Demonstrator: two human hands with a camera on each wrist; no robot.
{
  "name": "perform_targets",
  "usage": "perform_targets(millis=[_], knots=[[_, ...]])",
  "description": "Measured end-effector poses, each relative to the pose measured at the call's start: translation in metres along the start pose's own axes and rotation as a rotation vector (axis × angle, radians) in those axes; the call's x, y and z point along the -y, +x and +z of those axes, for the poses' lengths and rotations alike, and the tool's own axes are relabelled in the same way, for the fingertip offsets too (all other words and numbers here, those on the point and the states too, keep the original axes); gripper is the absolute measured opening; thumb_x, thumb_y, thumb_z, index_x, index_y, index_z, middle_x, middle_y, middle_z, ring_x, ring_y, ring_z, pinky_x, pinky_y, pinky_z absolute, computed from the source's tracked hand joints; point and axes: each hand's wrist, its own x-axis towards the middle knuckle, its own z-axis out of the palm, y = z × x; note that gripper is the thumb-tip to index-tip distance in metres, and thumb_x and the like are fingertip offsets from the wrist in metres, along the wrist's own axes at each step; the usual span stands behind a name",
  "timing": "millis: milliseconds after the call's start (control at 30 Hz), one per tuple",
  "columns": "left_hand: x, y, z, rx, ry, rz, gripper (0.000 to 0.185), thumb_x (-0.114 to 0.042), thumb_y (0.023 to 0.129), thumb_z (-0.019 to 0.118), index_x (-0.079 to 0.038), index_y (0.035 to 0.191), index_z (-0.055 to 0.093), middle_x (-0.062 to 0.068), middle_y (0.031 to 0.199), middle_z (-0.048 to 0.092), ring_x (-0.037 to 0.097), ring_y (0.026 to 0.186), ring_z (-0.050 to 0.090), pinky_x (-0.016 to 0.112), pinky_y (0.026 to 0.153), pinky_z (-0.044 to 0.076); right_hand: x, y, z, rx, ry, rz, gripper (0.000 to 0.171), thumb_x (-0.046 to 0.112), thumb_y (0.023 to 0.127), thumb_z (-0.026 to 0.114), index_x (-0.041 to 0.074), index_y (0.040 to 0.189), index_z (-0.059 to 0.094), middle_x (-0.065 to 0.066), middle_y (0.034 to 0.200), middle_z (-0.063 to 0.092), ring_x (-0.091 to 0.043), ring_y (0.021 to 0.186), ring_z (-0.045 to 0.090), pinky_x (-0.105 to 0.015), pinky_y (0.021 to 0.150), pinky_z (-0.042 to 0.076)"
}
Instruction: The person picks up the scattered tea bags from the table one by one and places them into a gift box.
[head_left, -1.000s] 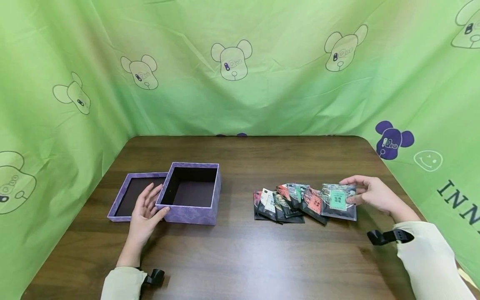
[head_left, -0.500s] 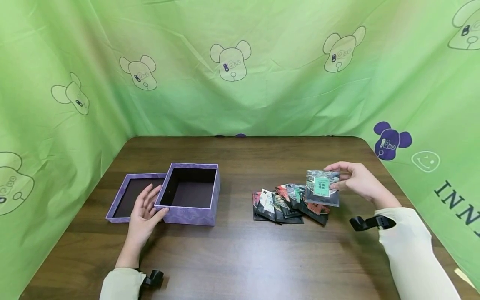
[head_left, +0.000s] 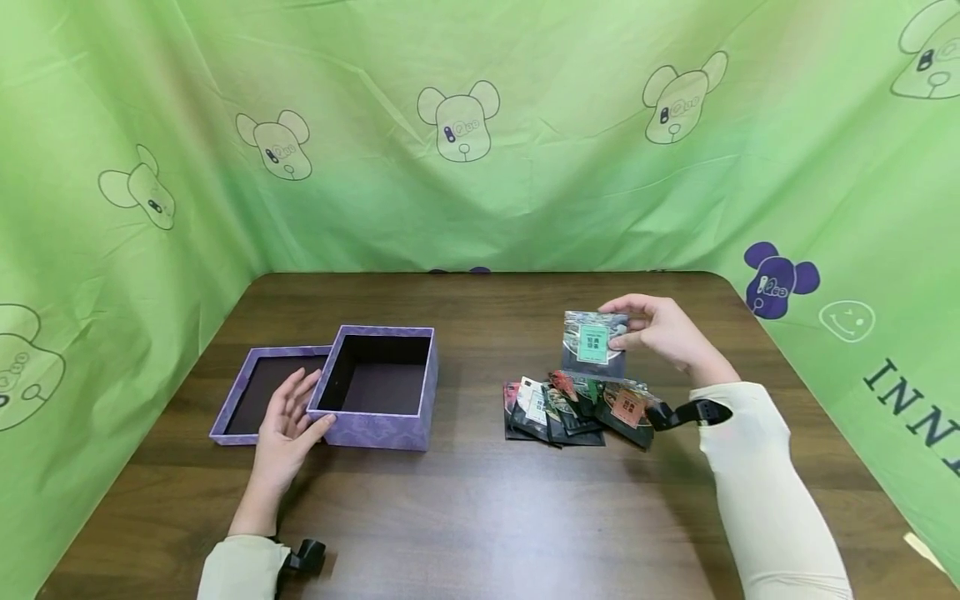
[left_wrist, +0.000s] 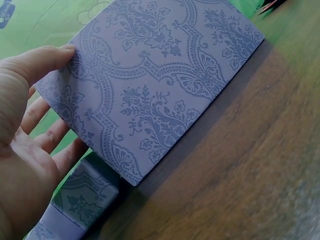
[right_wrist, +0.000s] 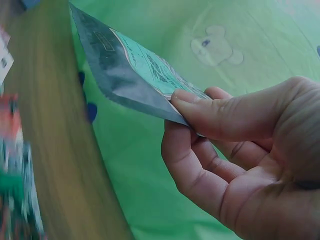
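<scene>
Head view: the right hand (head_left: 662, 333) pinches a square, dark, mint-labelled foil sachet (head_left: 592, 344) above the brown wooden counter (head_left: 465, 508), with the purple-patterned, lidless cardboard box (head_left: 378, 429) towards its 9 o'clock, 7-o'clock corner gripped by the nearer left hand (head_left: 288, 435).

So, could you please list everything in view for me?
Box: one, purple, left half of table
Shallow lid: one, purple, left of box
Loose sachets: several, dark, coloured labels, right of centre
Held sachet: one, dark, green label, in the air
Table: one, brown, underneath
Cloth: one, green, behind and beside table
Pale strip: one, right table edge
Wrist devices: two, black, at wrists
Sleeves: two, off-white, on arms
Left hand: one, at box's near left corner
Right hand: one, pinching held sachet
</scene>
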Motion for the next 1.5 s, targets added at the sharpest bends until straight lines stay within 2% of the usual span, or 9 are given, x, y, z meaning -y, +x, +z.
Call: perform_targets(millis=[267, 500, 700, 933, 1167, 1333, 1433, 1500], knots=[[0.000, 0.000, 0.000, 0.006, 0.003, 0.001, 0.075, 0.024, 0.084, 0.059, -0.014, 0.147, 0.041, -0.005, 0.141, 0.055, 0.003, 0.125, 0.050, 0.020, 0.096, 0.038, 0.016, 0.026, 0.027, 0.045, 0.051, -0.027, 0.054, -0.020, 0.074, 0.072, -0.015, 0.125, 0.054, -0.014, 0.102, 0.069, -0.013, 0.080, 0.069, -0.030, 0.070, 0.056], [0.000, 0.000, -0.001, 0.002, 0.006, -0.007, 0.075, 0.023, 0.084, 0.059, -0.012, 0.147, 0.040, -0.008, 0.140, 0.055, 0.002, 0.125, 0.051, 0.020, 0.096, 0.037, 0.027, 0.046, 0.055, 0.080, 0.098, -0.073, 0.052, -0.022, 0.072, 0.071, -0.015, 0.122, 0.056, -0.008, 0.095, 0.070, -0.014, 0.077, 0.068, -0.029, 0.068, 0.056], [0.000, 0.000, 0.000, 0.000, 0.003, -0.003, 0.075, 0.023, 0.084, 0.059, -0.014, 0.147, 0.041, -0.009, 0.139, 0.055, 0.002, 0.124, 0.051, 0.019, 0.096, 0.038, 0.041, 0.059, 0.080, 0.114, 0.134, -0.103, 0.052, -0.024, 0.070, 0.072, -0.015, 0.120, 0.058, -0.012, 0.102, 0.069, -0.015, 0.079, 0.068, -0.029, 0.069, 0.056], [-0.001, 0.000, 0.000, 0.001, 0.007, -0.003, 0.075, 0.023, 0.084, 0.059, -0.014, 0.147, 0.041, -0.013, 0.137, 0.055, 0.002, 0.125, 0.050, 0.019, 0.096, 0.037, 0.062, 0.069, 0.111, 0.137, 0.174, -0.121, 0.051, -0.024, 0.072, 0.071, -0.013, 0.121, 0.060, -0.015, 0.103, 0.069, -0.015, 0.077, 0.067, -0.030, 0.065, 0.055], [0.001, 0.001, -0.001, 0.005, -0.013, 0.017, 0.073, 0.025, 0.083, 0.058, -0.001, 0.148, 0.035, -0.012, 0.137, 0.056, 0.003, 0.125, 0.051, 0.020, 0.095, 0.039, 0.073, 0.077, 0.143, 0.175, 0.267, -0.120, 0.053, -0.026, 0.072, 0.069, -0.016, 0.122, 0.056, -0.012, 0.098, 0.068, -0.014, 0.073, 0.067, -0.029, 0.060, 0.056], [0.001, 0.000, -0.001, 0.005, -0.004, 0.008, 0.075, 0.024, 0.084, 0.059, -0.013, 0.147, 0.040, -0.013, 0.137, 0.055, 0.002, 0.125, 0.050, 0.019, 0.095, 0.038, 0.082, 0.081, 0.165, 0.203, 0.281, -0.112, 0.053, -0.026, 0.073, 0.069, -0.016, 0.123, 0.056, -0.020, 0.105, 0.067, -0.013, 0.073, 0.066, -0.030, 0.060, 0.056], [0.001, 0.000, -0.001, 0.004, 0.002, 0.002, 0.075, 0.023, 0.084, 0.059, -0.014, 0.147, 0.040, -0.013, 0.137, 0.055, 0.002, 0.125, 0.050, 0.019, 0.095, 0.037, 0.086, 0.084, 0.179, 0.202, 0.297, -0.098, 0.053, -0.026, 0.074, 0.068, -0.014, 0.124, 0.057, -0.025, 0.110, 0.066, -0.014, 0.075, 0.066, -0.031, 0.062, 0.057], [0.001, 0.000, -0.001, 0.003, 0.001, 0.002, 0.075, 0.023, 0.084, 0.059, -0.011, 0.148, 0.039, -0.013, 0.138, 0.055, 0.002, 0.126, 0.050, 0.019, 0.095, 0.038, 0.088, 0.087, 0.188, 0.201, 0.298, -0.091, 0.052, -0.025, 0.074, 0.069, -0.013, 0.124, 0.058, -0.026, 0.111, 0.066, -0.015, 0.074, 0.066, -0.031, 0.062, 0.057]])
